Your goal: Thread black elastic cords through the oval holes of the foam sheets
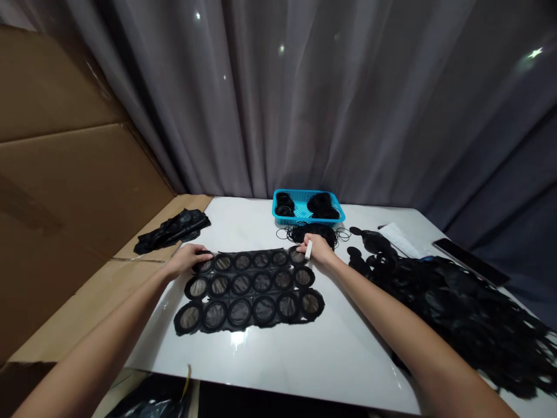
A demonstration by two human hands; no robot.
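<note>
A thin black sheet [263, 283] with three rows of round rings lies spread on the white table, its ring centres see-through. At its far left corner my left hand [186, 259] is closed, thumb and fingers pinching the edge. My right hand [319, 248] is closed on the far right corner of the same sheet. A small white strip [308, 250] shows at the right hand's fingers; whether it is held or worn I cannot tell. Just beyond that hand lies a tangle of thin black loops [300, 232].
Behind the loops stands a blue basket [278, 218] with black rings inside. A large heap of black cut-out pieces [452, 307] covers the right side, near a white paper [402, 240] and a dark flat slab [470, 261]. Folded black material [174, 229] lies left on cardboard [130, 270].
</note>
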